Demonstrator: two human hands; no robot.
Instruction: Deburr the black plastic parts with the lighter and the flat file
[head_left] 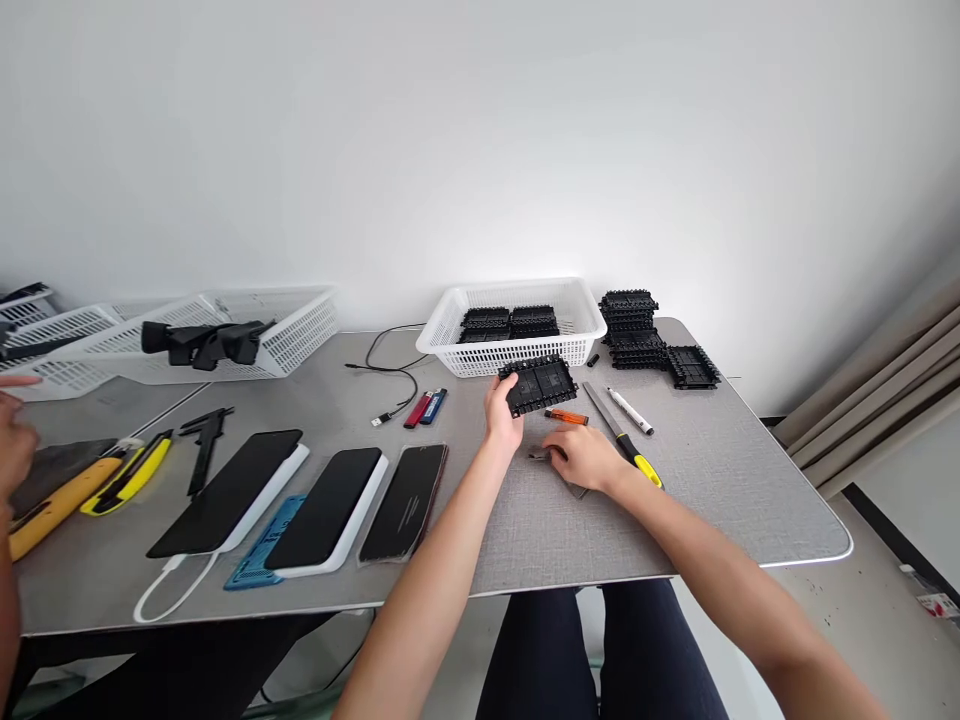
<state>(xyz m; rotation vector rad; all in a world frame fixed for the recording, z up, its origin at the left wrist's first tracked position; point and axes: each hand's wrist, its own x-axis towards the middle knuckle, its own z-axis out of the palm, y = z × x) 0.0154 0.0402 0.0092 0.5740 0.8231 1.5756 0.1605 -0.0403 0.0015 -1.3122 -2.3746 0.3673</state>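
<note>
My left hand grips a black plastic panel by its left end, holding it tilted above the table just in front of the white basket. The panel has toothed long edges. Low on the tabletop, my right hand has its fingers curled down on a small greyish item that they mostly hide; I cannot make out what it is. Beside that hand lie an orange lighter, a file with a yellow-and-black handle and a white marker. More black panels sit inside the basket.
Stacked black panels stand at the back right. Left of me are red and blue lighters, a cable, three phones, a caliper and a yellow cutter. Another person's hand shows at the left edge.
</note>
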